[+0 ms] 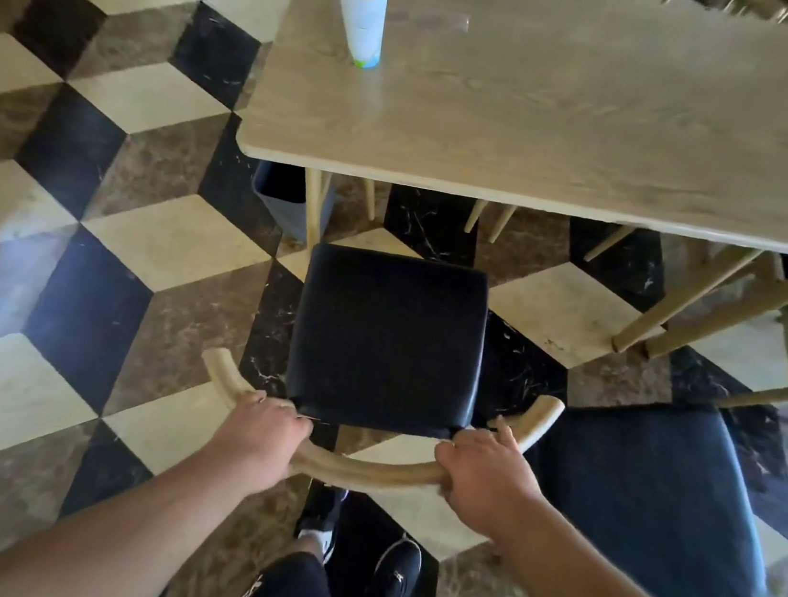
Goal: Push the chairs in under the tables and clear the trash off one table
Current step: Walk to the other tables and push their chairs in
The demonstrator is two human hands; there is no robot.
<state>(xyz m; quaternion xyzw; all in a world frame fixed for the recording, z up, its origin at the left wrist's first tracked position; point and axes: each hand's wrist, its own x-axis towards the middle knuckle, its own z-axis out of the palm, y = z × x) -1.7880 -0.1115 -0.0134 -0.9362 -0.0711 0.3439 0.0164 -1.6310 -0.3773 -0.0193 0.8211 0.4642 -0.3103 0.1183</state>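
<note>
A chair with a black padded seat (387,337) and a curved light-wood backrest (368,475) stands in front of a pale wooden table (578,137), its seat just short of the table's near edge. My left hand (260,426) grips the backrest's left part and my right hand (484,470) grips its right part. A tall white paper cup (362,13) stands upright near the table's far left corner. A faint clear wrapper (439,18) lies to the cup's right.
A second black-seated chair (646,502) stands close on the right, out from the table. A dark bin (280,198) sits under the table's left corner. More chair legs show under and beyond the table. The floor is cube-patterned tile.
</note>
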